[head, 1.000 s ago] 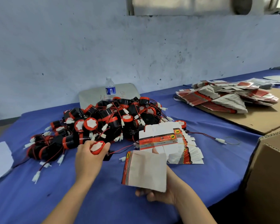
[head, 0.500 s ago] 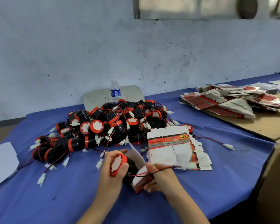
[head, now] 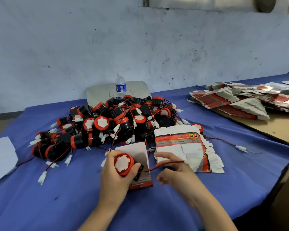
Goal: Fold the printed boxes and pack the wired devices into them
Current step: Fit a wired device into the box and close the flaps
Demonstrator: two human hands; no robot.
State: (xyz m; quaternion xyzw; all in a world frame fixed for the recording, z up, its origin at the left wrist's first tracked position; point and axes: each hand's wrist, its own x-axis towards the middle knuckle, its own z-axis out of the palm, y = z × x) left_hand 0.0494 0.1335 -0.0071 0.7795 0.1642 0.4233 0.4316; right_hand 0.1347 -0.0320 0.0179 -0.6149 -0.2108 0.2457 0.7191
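Left hand (head: 114,174) curled its fingers round a black wired device (head: 124,165) with a red cap, holding it at the mouth of a printed box (head: 140,164) that lay on the blue surface (head: 57,197) just beneath. Right hand (head: 173,169), beside it, pinched the device's red-and-black wire (head: 158,166), the other fingers loosely bent. Beyond the left hand lay a heap of wired devices (head: 110,125); beyond the right hand sat a stack of flat boxes (head: 182,147).

A scuffed whitish wall (head: 157,47) rises behind the blue-covered table (head: 57,197), perhaps under a window ledge (head: 198,4).
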